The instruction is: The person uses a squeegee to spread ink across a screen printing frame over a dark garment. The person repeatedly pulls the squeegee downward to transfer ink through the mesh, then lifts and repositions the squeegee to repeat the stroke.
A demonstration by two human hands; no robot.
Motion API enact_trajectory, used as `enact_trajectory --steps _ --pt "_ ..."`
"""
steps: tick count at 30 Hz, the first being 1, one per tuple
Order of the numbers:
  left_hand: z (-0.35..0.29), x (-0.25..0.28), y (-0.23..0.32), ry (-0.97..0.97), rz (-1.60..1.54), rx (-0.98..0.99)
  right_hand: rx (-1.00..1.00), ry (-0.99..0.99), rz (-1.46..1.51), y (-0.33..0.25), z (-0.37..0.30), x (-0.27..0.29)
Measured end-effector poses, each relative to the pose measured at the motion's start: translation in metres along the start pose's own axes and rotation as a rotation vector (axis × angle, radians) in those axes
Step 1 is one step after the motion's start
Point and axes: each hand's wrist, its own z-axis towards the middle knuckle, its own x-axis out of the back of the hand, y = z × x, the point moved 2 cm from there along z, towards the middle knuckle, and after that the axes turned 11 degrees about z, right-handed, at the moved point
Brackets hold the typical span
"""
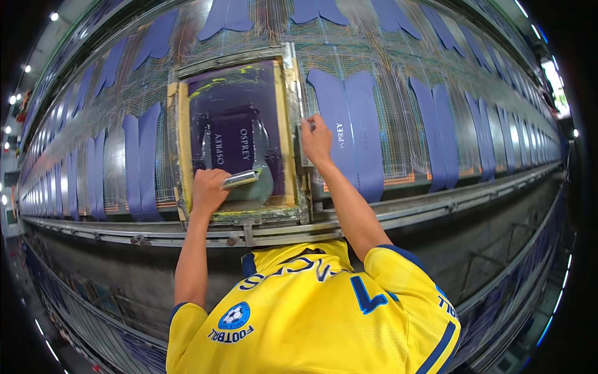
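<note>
Over the near end of the rectangular, metal-framed printing screen with dark purple mesh, the person's bare left hand is gripping a silver, bar-shaped metal squeegee — fingers curling closed around it. At the screen's right edge, the right hand is clasping a short grey metal handle — fingers nearly closed. I'm seeing flat lavender-blue pieces lying either side of the screen.
</note>
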Motion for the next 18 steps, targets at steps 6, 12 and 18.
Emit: enact_trajectory --steps 6,12,18 --pt "-0.022 -0.016 0.059 -0.072 -0.013 -0.019 -0.010 0.031 -0.026 0.040 0.029 0.059" --pt "-0.038 -0.024 0.018 -0.189 -0.085 -0.022 -0.137 -0.038 -0.117 0.043 0.035 0.014" --pt "0.081 -0.037 -0.062 -0.132 0.014 -0.109 0.066 -0.279 -0.439 0.006 0.072 -0.028"
